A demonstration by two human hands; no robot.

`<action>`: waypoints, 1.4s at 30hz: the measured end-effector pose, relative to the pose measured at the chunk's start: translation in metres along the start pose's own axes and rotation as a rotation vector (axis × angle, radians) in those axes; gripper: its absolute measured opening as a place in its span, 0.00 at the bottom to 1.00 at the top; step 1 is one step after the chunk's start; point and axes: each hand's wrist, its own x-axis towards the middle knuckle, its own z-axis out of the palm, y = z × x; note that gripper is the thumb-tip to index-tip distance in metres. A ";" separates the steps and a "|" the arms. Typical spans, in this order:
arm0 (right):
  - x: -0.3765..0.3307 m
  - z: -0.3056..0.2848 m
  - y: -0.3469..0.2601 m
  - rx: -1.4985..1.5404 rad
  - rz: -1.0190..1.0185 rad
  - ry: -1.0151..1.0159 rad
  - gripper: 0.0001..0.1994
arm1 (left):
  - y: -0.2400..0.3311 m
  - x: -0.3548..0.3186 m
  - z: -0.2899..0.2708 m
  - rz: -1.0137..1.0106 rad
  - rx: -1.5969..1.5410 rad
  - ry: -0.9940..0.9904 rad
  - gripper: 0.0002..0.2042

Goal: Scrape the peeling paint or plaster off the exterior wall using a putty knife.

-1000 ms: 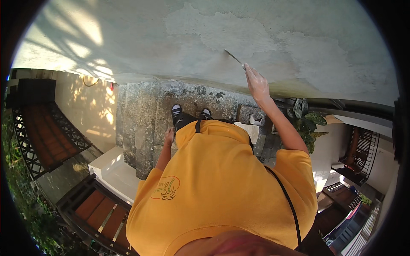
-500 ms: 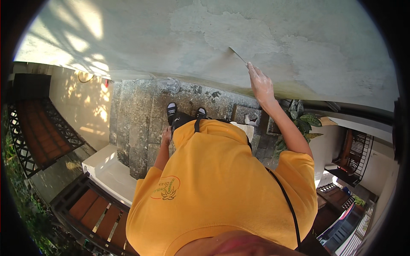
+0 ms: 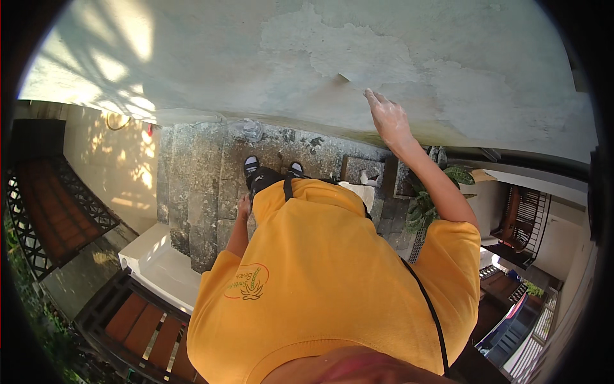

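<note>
My right hand, dusted with white powder, reaches up to the pale wall. Its fingers are closed on a thin scraper, whose blade lies almost flat against the plaster; most of it blends into the wall. Around the blade the surface is patchy, with lighter, rough-edged areas beside smoother grey ones. My left hand hangs low at my side, close to my dark trousers. Its fingers are too small and partly hidden to show their pose.
Stained paving lies under my feet. By the wall's foot sit a clear plastic bag and a stone block. A leafy plant grows below my right arm. Wooden benches and a white ledge stand at the left.
The scraper blade has tilted flatter to the wall, so less of it shows. My right hand has moved slightly left and up. The whole view has shifted a little.
</note>
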 end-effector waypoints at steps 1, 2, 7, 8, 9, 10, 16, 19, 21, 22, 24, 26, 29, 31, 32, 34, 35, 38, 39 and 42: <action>0.007 0.013 -0.005 -0.008 0.015 0.001 0.18 | 0.004 0.004 -0.002 0.012 0.008 0.000 0.21; 0.014 0.029 -0.009 -0.016 0.023 -0.014 0.18 | 0.007 0.003 -0.002 0.020 0.018 -0.001 0.21; 0.013 0.040 -0.027 -0.043 0.052 -0.057 0.17 | 0.042 0.006 -0.024 0.108 0.003 0.016 0.20; 0.015 0.033 -0.024 -0.040 0.057 -0.022 0.18 | 0.034 0.012 -0.030 0.163 -0.026 0.026 0.20; 0.018 0.028 -0.025 -0.036 0.062 0.013 0.19 | 0.027 0.019 -0.038 0.155 -0.031 0.028 0.20; 0.020 0.035 -0.026 -0.030 0.071 0.012 0.19 | 0.014 0.032 -0.048 0.122 -0.043 0.012 0.20; 0.034 0.060 -0.046 0.036 0.063 -0.063 0.17 | 0.056 0.031 -0.094 0.103 0.165 -0.056 0.21; 0.021 0.028 -0.058 0.156 0.226 0.007 0.13 | 0.073 0.027 -0.124 0.317 0.190 -0.060 0.21; 0.018 0.020 -0.073 0.654 0.749 -0.235 0.13 | 0.067 0.038 -0.147 0.250 0.192 -0.066 0.20; 0.014 0.021 -0.082 0.656 0.752 -0.223 0.13 | 0.072 0.042 -0.154 0.260 0.196 -0.065 0.20; 0.003 0.029 -0.099 0.943 0.773 0.094 0.14 | 0.086 0.046 -0.165 0.193 0.238 -0.091 0.20; 0.011 0.007 -0.110 0.928 0.793 0.063 0.16 | 0.075 0.063 -0.180 0.128 0.293 -0.091 0.21; 0.024 -0.017 -0.107 0.502 0.534 0.268 0.15 | 0.059 0.099 -0.198 0.149 0.403 -0.209 0.22; 0.026 -0.023 -0.103 0.410 0.508 0.299 0.15 | 0.103 0.093 -0.197 0.108 0.414 -0.257 0.22; 0.028 -0.023 -0.104 0.416 0.532 0.314 0.15 | 0.109 0.102 -0.206 0.044 0.395 -0.258 0.21; 0.031 -0.019 -0.108 0.442 0.524 0.297 0.15 | 0.130 0.118 -0.213 0.004 0.334 -0.301 0.22; 0.030 -0.015 -0.110 0.419 0.523 0.332 0.15 | 0.151 0.117 -0.209 -0.015 0.268 -0.310 0.23; 0.029 -0.009 -0.116 0.436 0.496 0.389 0.15 | 0.160 0.136 -0.213 0.058 0.175 -0.361 0.22; 0.028 -0.006 -0.116 0.439 0.477 0.413 0.14 | 0.165 0.142 -0.208 0.040 0.209 -0.356 0.22; 0.027 -0.001 -0.114 0.437 0.444 0.512 0.14 | 0.171 0.154 -0.204 0.044 0.267 -0.355 0.22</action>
